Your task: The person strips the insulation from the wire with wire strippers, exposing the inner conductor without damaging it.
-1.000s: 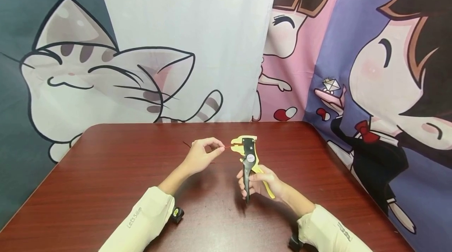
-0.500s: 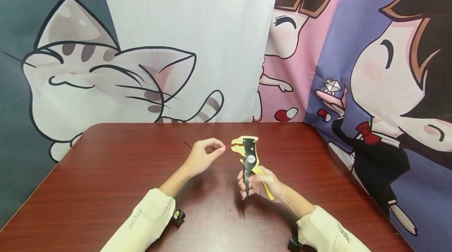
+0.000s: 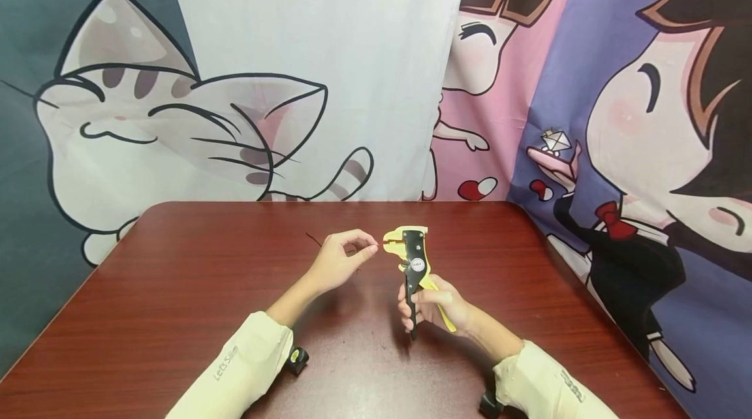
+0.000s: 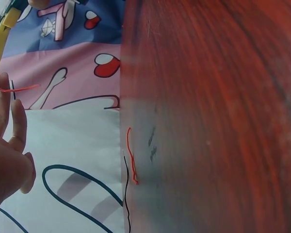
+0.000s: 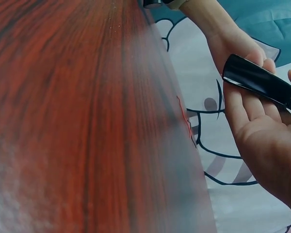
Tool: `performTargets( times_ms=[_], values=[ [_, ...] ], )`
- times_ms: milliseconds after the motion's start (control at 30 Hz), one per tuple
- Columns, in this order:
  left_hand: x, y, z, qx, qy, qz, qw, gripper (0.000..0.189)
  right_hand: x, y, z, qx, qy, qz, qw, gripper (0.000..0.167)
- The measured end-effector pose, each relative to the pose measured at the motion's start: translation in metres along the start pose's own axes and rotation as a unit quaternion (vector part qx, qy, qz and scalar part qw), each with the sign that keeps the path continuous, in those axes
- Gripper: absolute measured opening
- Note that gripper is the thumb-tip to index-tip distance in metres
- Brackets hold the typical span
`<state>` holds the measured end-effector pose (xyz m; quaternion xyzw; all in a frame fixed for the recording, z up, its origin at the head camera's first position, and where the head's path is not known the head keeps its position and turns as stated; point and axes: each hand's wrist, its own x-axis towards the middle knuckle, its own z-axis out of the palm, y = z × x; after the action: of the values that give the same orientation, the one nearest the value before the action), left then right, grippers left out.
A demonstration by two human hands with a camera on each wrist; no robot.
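Brn tbl [image 3: 147, 314], cartoon bkdrp [image 3: 382, 79] behind; L hand [image 3: 337, 262] pinches red wire [image 4: 22, 89], R hand [image 3: 440, 307] grips yel/blk tool [image 3: 415, 250].

head: label [image 3: 417, 265] on yellow-black tool [image 3: 415, 241] too small to read | left wrist: left hand [image 4: 8, 158] cut by left edge | right wrist: right hand [image 5: 267, 143] cut by right edge (likewise the tool)
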<state>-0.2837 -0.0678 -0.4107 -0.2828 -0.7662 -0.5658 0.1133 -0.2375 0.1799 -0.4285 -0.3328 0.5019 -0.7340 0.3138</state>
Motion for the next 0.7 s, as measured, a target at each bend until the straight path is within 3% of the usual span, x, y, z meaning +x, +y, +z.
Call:
performTargets(
  times_ms=[700],
  values=[
    [0.0002, 0.0017, 0.0006, 0.01, -0.009, 0.007, 0.9999, 0.01, -0.0048, 0.0005, -0.002, 0.002, -0.007, 0.002, 1.0, 0.024]
  ],
)
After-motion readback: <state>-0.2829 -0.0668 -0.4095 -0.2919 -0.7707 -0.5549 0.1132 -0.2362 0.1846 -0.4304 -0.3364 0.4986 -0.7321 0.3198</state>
